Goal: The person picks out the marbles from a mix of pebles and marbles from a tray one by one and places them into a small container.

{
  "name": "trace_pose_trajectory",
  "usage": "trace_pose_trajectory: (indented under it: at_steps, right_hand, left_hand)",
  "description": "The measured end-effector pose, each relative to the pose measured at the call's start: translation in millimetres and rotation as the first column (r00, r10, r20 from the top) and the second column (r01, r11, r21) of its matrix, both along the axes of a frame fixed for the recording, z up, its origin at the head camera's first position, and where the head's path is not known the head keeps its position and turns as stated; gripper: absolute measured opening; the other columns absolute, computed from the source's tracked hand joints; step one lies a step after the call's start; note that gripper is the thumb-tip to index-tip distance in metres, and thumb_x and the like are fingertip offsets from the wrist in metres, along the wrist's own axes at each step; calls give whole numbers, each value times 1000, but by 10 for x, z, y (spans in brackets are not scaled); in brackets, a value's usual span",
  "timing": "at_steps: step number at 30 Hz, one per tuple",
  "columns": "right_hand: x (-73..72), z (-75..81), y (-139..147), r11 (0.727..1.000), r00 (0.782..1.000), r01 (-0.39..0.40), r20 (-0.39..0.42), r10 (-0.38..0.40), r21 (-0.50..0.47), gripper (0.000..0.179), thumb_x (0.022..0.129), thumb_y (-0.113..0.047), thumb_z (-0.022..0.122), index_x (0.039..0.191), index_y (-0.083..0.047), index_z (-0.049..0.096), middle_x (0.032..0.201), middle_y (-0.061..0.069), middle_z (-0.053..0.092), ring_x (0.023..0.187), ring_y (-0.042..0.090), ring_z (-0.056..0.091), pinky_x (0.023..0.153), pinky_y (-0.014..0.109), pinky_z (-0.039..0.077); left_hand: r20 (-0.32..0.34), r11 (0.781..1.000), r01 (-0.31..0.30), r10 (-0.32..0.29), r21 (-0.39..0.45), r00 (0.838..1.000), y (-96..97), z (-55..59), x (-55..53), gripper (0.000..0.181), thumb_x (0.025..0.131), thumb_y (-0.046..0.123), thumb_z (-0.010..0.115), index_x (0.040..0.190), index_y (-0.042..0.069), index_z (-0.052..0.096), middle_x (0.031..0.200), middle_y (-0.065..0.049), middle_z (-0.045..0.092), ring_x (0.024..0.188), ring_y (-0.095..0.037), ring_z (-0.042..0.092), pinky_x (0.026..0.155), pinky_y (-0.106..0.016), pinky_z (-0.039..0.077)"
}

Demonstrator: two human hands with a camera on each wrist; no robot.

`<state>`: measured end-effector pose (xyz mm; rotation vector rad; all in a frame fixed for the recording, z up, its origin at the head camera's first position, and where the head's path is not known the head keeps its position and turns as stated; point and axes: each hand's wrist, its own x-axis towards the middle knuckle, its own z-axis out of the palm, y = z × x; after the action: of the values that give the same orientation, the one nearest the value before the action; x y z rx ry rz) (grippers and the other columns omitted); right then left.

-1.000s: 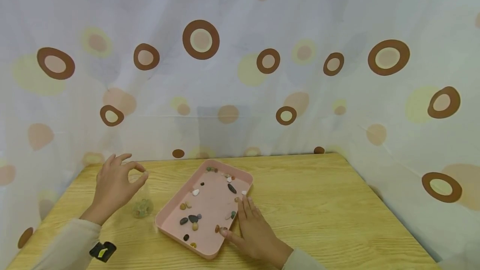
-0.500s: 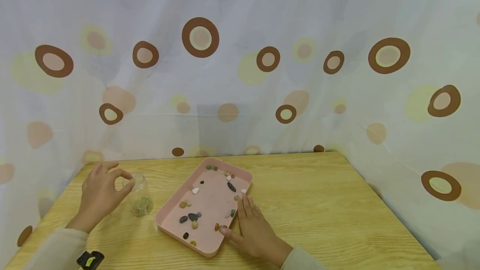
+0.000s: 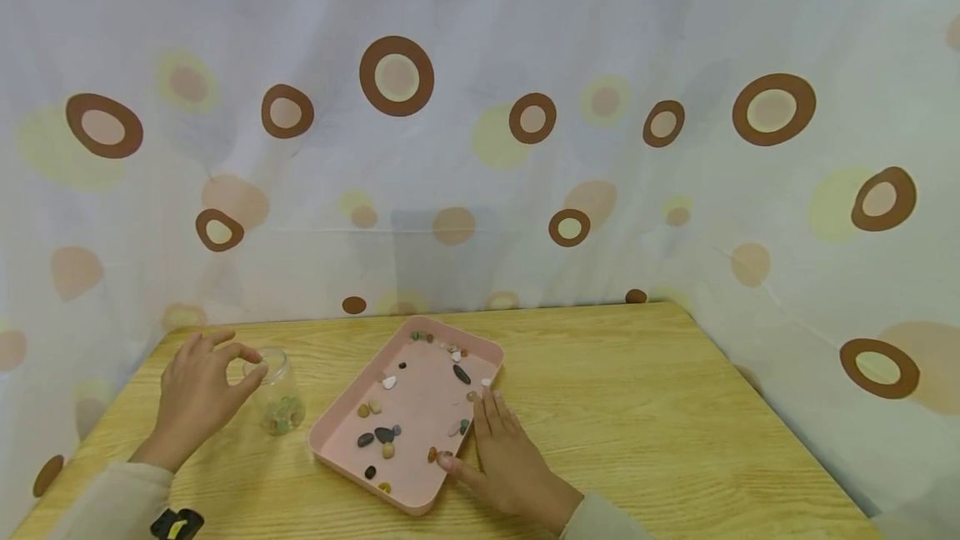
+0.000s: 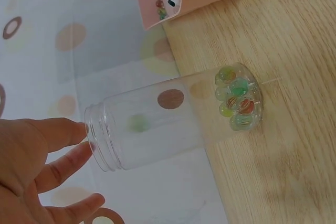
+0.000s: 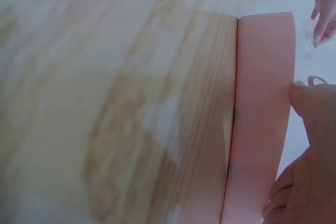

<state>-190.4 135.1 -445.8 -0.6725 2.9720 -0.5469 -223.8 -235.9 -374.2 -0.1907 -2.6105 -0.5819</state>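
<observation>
A clear jar [image 4: 152,121] stands upright on the table, with several glass marbles [image 4: 239,87] at its bottom. Inside it, between mouth and pile, hangs a blurred green marble-like shape [image 4: 138,123]. My left hand [image 3: 198,386] is at the jar's mouth, its fingertips [image 4: 84,148] beside the rim and nothing visible between them. Right of the jar lies a pink tray [image 3: 423,407] holding several scattered pebbles [image 3: 386,435], black, white, tan and green. My right hand [image 3: 513,461] rests along the tray's right edge, fingers extended and thumb [image 5: 298,95] against the rim.
Everything stands on a light wood table [image 3: 637,423]. A patterned curtain [image 3: 465,148] rises behind and along the sides. A small black and yellow object [image 3: 177,525] shows beside the left sleeve.
My left hand has moved left and slightly down to the jar's mouth, uncovering more of the jar. The right hand and tray have hardly moved.
</observation>
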Motion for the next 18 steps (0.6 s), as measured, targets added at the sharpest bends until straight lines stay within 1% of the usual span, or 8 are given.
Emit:
trace_pose_trajectory:
  at_steps: [5, 18]
  right_hand:
    - [-10, -3, 0, 1000, 1000, -3, -8, 3, 4, 94, 95, -65, 34, 149, 9, 15, 155, 29, 7, 144, 44, 8, 114, 55, 21]
    - [-11, -1, -3, 1000, 1000, 0, -9, 0, 11, 93, 94, -65, 33, 148, 10, 19, 155, 29, 9, 143, 44, 9, 113, 56, 23]
  left_hand:
    - [5, 1000, 2, -2, 5, 1000, -8, -16, -1, 16, 85, 21, 71, 91, 6, 71, 131, -32, 47, 124, -61, 29, 90, -78, 23]
    - [3, 1000, -14, 14, -17, 1000, -15, -30, 3, 15, 85, 22, 71, 90, 8, 72, 129, -32, 49, 122, -60, 32, 86, -78, 27]
